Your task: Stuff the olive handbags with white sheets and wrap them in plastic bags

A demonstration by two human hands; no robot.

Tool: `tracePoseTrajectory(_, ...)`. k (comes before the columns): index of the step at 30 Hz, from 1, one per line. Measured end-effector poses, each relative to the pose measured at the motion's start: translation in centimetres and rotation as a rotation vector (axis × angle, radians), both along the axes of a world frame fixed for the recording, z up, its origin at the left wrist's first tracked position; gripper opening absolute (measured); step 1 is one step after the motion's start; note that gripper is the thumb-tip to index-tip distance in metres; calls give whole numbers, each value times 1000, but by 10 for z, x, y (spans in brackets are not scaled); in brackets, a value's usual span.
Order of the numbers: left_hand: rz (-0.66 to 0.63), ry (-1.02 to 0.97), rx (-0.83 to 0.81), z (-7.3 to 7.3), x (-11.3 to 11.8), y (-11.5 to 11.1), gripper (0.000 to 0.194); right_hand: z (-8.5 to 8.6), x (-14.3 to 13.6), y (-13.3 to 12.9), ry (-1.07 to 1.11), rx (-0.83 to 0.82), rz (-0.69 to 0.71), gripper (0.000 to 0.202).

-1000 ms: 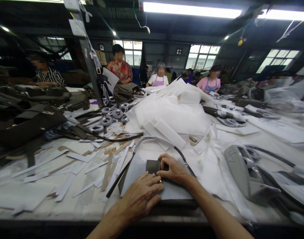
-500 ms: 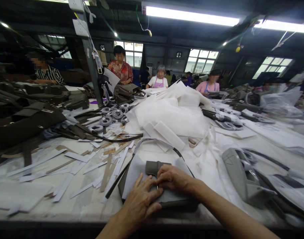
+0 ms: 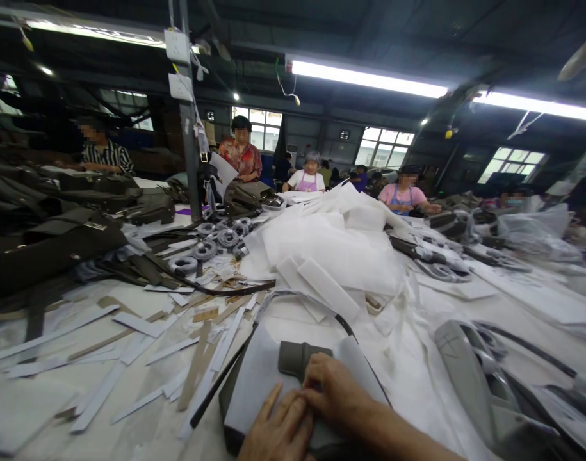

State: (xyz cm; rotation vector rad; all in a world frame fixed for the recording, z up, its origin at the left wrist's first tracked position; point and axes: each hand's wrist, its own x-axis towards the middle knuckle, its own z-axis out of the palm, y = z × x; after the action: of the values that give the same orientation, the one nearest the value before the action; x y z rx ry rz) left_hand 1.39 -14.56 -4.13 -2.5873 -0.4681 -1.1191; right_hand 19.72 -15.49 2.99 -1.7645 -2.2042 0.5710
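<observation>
A dark olive handbag [image 3: 232, 416] lies on the table right below me, its front covered with pale wrapping paper [image 3: 259, 378]. Across its upper middle sits an olive closure tab [image 3: 293, 356]. My left hand [image 3: 280, 426] rests on the lower front, fingers stretched out and lying flat. Pinched at the lower end of the tab is my right hand [image 3: 333, 390]; its fingertips meet those of the left. The fingers cover the tab's end and whatever fastening is there. The bag's handle [image 3: 312, 298] arches away from me, partly wrapped.
Paper and brown strips [image 3: 196, 365] litter the left side. White foam sheets [image 3: 335, 240] are heaped ahead, with coiled wrapped straps [image 3: 228, 238] beside them. More olive bags [image 3: 57, 250] pile up at left; a grey tape dispenser-like device [image 3: 470, 378] stands right. Several co-workers [image 3: 307, 179] sit beyond.
The view has tilted up and shifted slightly, so the bag and both hands appear lower. My hands stay at the same part of the tab.
</observation>
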Motion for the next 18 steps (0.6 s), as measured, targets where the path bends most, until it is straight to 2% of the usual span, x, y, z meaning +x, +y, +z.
tracePoseTrajectory(2,46,-88,132,-17,12,0,16,16,20,13,114,-65,-109,15)
tracePoseTrajectory(3,58,-131,171,-25,18,0,13,24,33,23,113,-31,-177,19)
tracePoseTrajectory(5,67,-207,181,-36,26,1,18,37,60,45,29,135,-329,24)
tracePoseTrajectory(7,76,-267,137,-43,29,0,22,41,82,70,-83,264,-445,24)
tracePoseTrajectory(11,118,-236,20,-42,26,-3,18,23,98,107,-231,276,-567,49)
tracePoseTrajectory(13,95,-173,-24,-38,22,-5,18,17,96,115,-287,261,-598,48)
tracePoseTrajectory(15,41,-119,-70,-33,18,-6,27,23,91,112,-329,275,-591,37)
tracePoseTrajectory(18,2,-30,-179,-23,13,-9,40,48,78,87,-352,336,-519,20)
